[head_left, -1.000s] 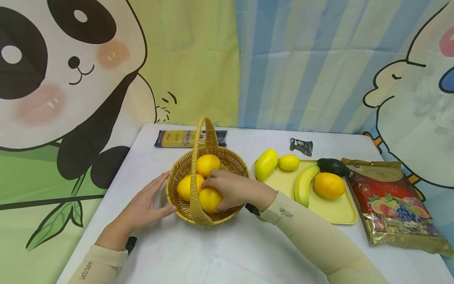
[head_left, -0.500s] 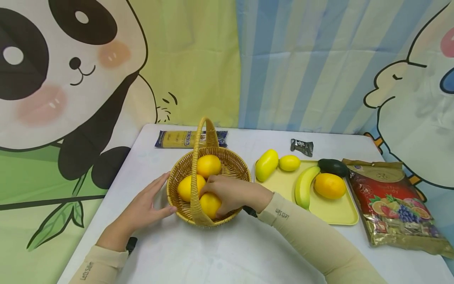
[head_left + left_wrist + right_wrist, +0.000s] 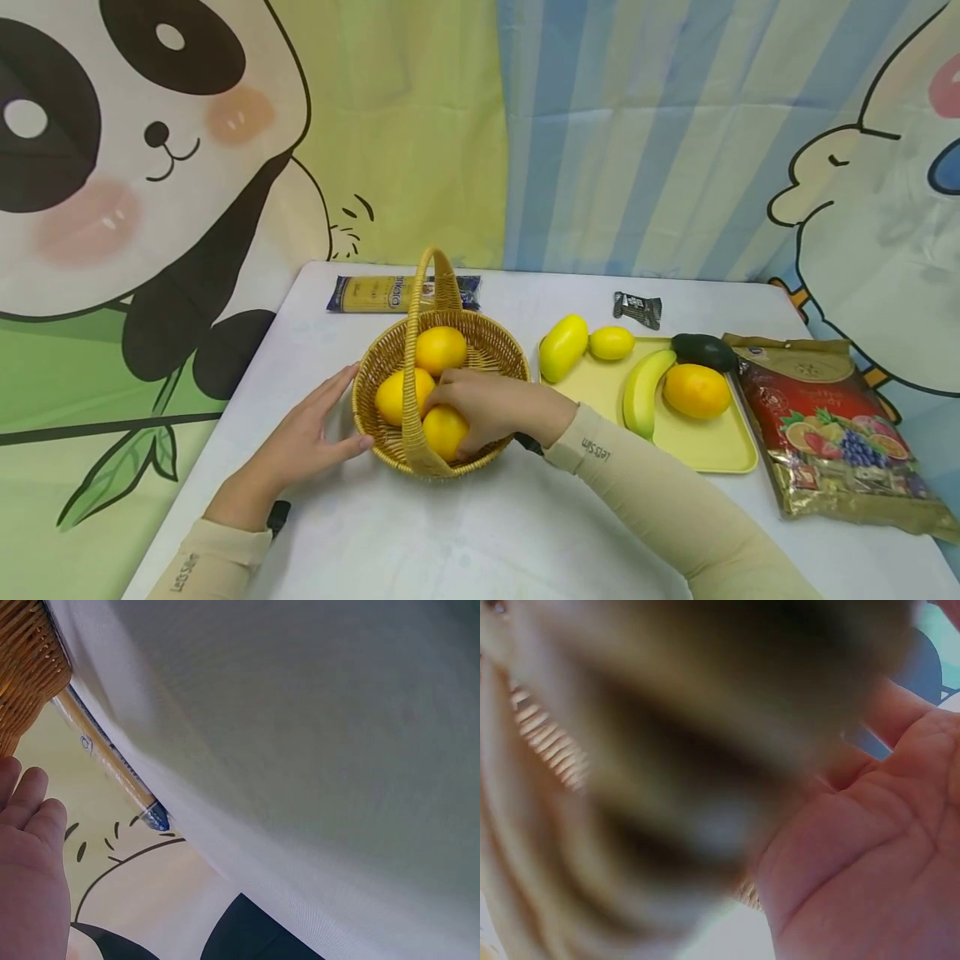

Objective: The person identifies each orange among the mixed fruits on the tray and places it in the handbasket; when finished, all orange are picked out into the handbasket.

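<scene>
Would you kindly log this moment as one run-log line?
right hand: grips front orange in basket | left hand: open, touching basket's left side | tray: fruit beside basket

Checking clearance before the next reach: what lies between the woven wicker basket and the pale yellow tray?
In the head view, only a narrow strip of bare white table separates the wicker basket from the yellow tray; the right hand's wrist crosses its near end.
</scene>
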Motion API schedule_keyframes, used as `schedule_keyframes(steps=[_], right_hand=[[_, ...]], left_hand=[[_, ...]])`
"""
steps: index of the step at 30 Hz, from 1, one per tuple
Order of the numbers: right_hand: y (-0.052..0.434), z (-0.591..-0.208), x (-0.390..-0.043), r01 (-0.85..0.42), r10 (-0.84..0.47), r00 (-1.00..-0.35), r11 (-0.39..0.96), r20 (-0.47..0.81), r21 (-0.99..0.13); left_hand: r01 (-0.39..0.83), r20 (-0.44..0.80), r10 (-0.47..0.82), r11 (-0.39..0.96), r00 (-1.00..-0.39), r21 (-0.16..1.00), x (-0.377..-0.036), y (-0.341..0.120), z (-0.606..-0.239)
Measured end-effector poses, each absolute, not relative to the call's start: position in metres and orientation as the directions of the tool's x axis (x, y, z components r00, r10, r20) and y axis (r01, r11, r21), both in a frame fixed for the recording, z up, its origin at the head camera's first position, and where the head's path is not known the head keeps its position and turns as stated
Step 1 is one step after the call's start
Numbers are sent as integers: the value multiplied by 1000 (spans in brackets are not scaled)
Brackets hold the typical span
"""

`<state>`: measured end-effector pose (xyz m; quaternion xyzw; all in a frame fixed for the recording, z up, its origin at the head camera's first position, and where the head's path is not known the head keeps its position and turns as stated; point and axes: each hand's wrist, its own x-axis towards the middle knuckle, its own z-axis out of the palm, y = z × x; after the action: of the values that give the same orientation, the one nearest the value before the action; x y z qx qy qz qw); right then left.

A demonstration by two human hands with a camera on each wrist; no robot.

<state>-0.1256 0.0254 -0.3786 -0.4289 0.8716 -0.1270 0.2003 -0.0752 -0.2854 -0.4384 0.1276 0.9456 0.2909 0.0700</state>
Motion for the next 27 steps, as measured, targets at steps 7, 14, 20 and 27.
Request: schedule_keyframes(steps=[7,14,20,27], right_hand=[[30,-375,-127,-699,-795,-560,604,-232,-382],[41,-364,-128,-688,-789,-585,606,-188,-399],[57,-353,-128,-624,-747,-644,637,-163,-453],[84,-342,-128,-561,-693,-716,645,-87,-519]], left_hand=[[191,-70,275,806,-959,560,-75,-285,-438],[189,-72,272,811,-960,554,-74,-286,-438],[190,-74,277,807,-958,559,-76,-286,-440],[176,-89,270,810,-959,560,-77,-286,-441]])
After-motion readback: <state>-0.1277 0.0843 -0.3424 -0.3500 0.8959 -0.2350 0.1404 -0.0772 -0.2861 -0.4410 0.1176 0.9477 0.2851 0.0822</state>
